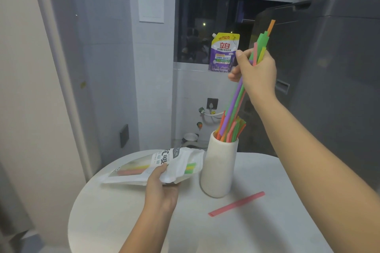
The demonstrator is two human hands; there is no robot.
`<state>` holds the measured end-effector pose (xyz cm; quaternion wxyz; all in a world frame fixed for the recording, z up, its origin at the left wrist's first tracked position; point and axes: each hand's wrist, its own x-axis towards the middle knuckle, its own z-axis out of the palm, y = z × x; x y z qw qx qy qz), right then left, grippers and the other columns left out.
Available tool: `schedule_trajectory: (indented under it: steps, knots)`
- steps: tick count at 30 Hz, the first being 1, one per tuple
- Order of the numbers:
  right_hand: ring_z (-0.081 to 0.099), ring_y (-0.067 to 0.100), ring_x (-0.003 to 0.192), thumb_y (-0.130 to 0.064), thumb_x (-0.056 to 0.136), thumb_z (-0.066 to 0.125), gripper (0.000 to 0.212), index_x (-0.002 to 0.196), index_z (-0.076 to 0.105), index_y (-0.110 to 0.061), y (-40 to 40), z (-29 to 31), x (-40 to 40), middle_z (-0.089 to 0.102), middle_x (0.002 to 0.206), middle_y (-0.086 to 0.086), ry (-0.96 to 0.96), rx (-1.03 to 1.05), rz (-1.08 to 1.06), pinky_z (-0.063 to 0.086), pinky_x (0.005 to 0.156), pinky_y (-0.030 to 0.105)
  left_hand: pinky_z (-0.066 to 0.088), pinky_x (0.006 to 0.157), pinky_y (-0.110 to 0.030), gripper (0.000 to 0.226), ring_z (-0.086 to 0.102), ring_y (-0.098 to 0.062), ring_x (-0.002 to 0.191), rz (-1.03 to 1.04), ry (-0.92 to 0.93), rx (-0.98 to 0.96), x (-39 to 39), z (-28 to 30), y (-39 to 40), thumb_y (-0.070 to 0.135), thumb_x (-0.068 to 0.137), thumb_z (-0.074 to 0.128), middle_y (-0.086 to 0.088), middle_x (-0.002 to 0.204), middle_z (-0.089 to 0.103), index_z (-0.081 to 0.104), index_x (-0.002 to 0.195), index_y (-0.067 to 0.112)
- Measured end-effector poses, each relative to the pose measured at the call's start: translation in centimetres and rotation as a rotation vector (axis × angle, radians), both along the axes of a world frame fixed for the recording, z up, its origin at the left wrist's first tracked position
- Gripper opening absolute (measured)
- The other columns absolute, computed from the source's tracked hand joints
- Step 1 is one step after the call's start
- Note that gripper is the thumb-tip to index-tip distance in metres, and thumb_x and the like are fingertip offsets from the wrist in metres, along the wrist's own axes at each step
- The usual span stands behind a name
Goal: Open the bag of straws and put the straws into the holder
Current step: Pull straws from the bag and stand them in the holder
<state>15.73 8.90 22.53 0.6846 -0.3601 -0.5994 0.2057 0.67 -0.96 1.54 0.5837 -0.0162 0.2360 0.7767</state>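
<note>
right hand [255,72] gripping a bunch of bright plastic straws [236,100] over the matte white cylinder holder [220,168], left hand [161,186] clutching the crinkly white straw bag [156,167] just beside it, flat pink straw [236,204] loose on round white table [123,211]

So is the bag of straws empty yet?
No. The bag in the left hand still shows green, yellow and red straws inside.

White table [236,236]: holder [219,172], pink straw [236,204].
</note>
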Motion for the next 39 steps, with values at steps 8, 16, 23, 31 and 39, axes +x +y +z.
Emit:
schedule_trajectory:
  steps: [8, 16, 23, 31, 39]
  knots:
    - [0.061, 0.005, 0.047, -0.019, 0.088, 0.059, 0.005, 0.092, 0.056, -0.02, 1.0, -0.9, 0.6, 0.06, 0.064, -0.002, -0.215, -0.045, 0.107, 0.054, 0.052, 0.019, 0.057, 0.054, -0.031, 0.017, 0.068, -0.021, 0.071, -0.01, 0.021, -0.006, 0.1, 0.1, 0.0, -0.004, 0.087, 0.049, -0.006, 0.073, 0.073, 0.058, 0.093, 0.009]
    - [0.059, 0.0, 0.044, -0.024, 0.093, 0.052, 0.009, 0.084, 0.054, -0.021, 1.7, -4.0, 0.1, 0.06, 0.06, -0.004, -0.364, -0.159, 0.079, 0.048, 0.048, 0.011, 0.057, 0.052, -0.031, 0.017, 0.071, -0.019, 0.062, -0.002, 0.019, 0.011, -0.1, 0.3, -0.2, -0.004, 0.087, 0.048, -0.006, 0.071, 0.074, 0.058, 0.094, 0.009]
    - [0.062, -0.003, 0.055, -0.028, 0.091, 0.054, 0.022, 0.078, 0.065, -0.014, 1.9, -6.7, 0.6, 0.064, 0.063, -0.015, -0.439, -0.274, 0.026, 0.041, 0.049, 0.009, 0.057, 0.055, -0.03, 0.016, 0.068, -0.021, 0.073, -0.015, 0.022, 0.006, -0.1, 0.3, -0.2, -0.003, 0.087, 0.049, -0.005, 0.072, 0.073, 0.058, 0.094, 0.009]
    - [0.058, 0.004, 0.069, -0.032, 0.088, 0.057, 0.023, 0.067, 0.065, -0.028, 1.8, -9.2, 1.0, 0.06, 0.073, -0.018, -0.441, -0.351, 0.042, 0.043, 0.058, 0.019, 0.057, 0.057, -0.03, 0.018, 0.067, -0.021, 0.076, -0.008, 0.02, 0.003, -0.1, 0.3, -0.1, -0.003, 0.088, 0.048, -0.004, 0.074, 0.073, 0.058, 0.095, 0.01]
    - [0.058, 0.013, 0.065, -0.04, 0.087, 0.057, 0.029, 0.074, 0.059, -0.015, 2.2, -9.0, 1.4, 0.058, 0.07, 0.001, -0.428, -0.376, -0.008, 0.045, 0.055, 0.023, 0.058, 0.057, -0.03, 0.02, 0.066, -0.023, 0.081, -0.008, 0.019, -0.006, -0.1, 0.3, -0.1, -0.003, 0.087, 0.049, -0.008, 0.085, 0.072, 0.058, 0.1, 0.01]
